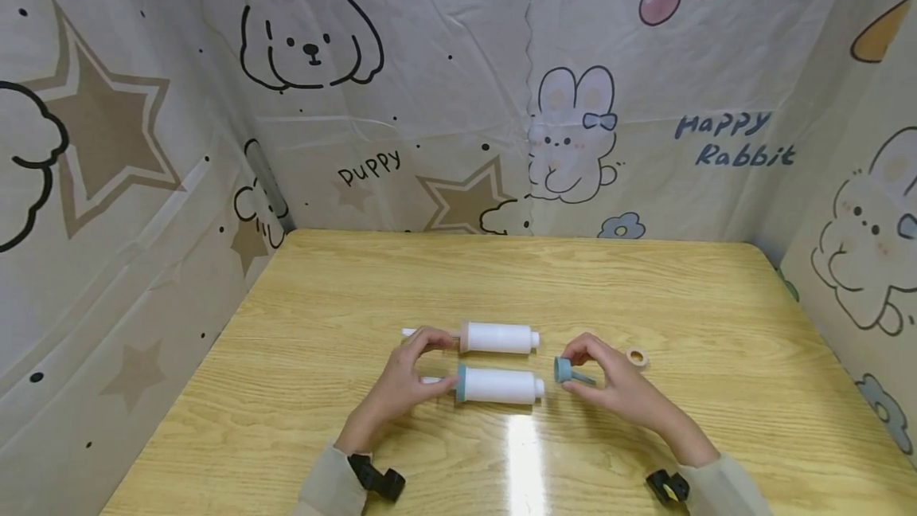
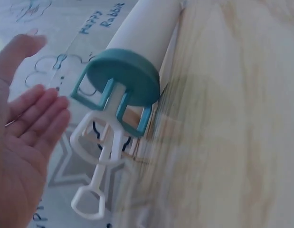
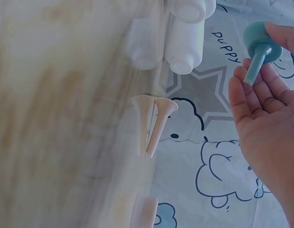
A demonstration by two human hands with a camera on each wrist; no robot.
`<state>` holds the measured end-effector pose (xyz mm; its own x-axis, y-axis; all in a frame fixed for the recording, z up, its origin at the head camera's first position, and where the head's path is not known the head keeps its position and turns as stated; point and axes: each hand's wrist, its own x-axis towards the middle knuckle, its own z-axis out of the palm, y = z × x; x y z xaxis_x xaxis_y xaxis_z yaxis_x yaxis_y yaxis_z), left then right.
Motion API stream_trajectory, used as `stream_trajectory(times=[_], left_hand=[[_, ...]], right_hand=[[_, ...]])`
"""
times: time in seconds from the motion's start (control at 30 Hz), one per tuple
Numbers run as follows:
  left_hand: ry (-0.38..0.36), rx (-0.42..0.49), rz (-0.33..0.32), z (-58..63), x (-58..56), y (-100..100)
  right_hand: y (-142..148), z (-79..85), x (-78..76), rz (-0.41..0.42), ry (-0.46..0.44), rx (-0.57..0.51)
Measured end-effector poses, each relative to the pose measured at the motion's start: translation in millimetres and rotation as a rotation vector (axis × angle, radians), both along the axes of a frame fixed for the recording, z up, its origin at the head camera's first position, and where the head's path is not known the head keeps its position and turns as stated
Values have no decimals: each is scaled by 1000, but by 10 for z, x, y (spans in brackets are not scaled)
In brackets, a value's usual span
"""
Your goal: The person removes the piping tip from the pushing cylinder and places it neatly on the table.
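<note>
Two white barrels lie side by side on the table, like large kitchen syringes. The nearer barrel (image 1: 499,386) has a teal collar (image 2: 125,76) with looped grips and a white plunger handle (image 2: 90,204). A pinkish-beige collar (image 1: 464,337) caps the farther barrel (image 1: 501,338). My left hand (image 1: 404,373) is beside the teal collar, fingers spread, and the left wrist view shows a gap between them. Between thumb and fingers, my right hand (image 1: 616,381) pinches a teal funnel-shaped nozzle (image 3: 260,45), its wide end towards the barrel tips.
A beige ring (image 1: 637,357) lies beyond the right hand. In the right wrist view a beige funnel-shaped nozzle (image 3: 162,123) is on the table (image 1: 523,277); the hand hides it from the head view. Printed cloth (image 1: 458,102) hangs around the table's back and sides.
</note>
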<state>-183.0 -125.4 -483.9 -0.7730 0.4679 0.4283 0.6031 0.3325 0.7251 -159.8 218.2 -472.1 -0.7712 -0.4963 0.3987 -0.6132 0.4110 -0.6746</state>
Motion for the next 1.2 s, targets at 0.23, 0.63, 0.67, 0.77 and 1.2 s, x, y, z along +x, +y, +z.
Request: stream_trajectory(times=[0.23, 0.63, 0.67, 0.77, 1.2], left_hand=[[149, 34, -36, 29, 5, 208], [214, -9, -145, 16, 2, 570], [211, -11, -150, 17, 0, 592], [210, -15, -168, 21, -4, 652], [188, -35, -235, 14, -17, 784]], right_hand=[[-82, 20, -10, -15, -22, -1], [-278, 2, -29, 28, -53, -38], [-292, 2, -29, 35, -50, -40], [-326, 1, -24, 53, -50, -41], [-358, 12, -13, 88, -61, -34]])
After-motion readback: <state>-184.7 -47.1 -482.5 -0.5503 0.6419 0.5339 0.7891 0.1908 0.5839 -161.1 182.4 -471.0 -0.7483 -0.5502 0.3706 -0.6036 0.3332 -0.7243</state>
